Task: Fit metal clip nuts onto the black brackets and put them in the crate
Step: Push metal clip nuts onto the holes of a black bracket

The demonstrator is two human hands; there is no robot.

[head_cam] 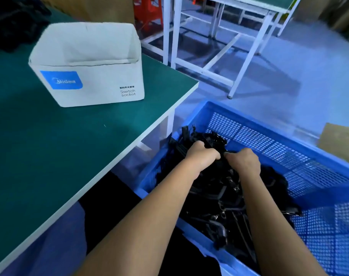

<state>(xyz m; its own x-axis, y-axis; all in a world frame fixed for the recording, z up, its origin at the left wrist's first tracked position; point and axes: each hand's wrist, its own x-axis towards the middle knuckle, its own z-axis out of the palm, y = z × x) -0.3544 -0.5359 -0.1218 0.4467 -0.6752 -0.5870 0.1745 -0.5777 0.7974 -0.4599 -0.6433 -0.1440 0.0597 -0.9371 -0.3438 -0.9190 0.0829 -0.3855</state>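
A blue perforated plastic crate (289, 148) stands on the floor to the right of the table, with a heap of black brackets (213, 198) inside; small metal clip nuts glint on some. Both my hands reach down into the crate. My left hand (202, 154) grips a bundle of black brackets (186, 141) whose ends stick up past my knuckles. My right hand (244, 161) is curled round black brackets right beside it, thumbs nearly touching. My fingertips are hidden in the pile.
A white cardboard box (88, 64), open on top and marked "Switch socket", sits on the green table (50, 148) to the left. A dark pile (12, 20) lies at the table's far corner. White table frames (209, 46) stand beyond on the blue floor.
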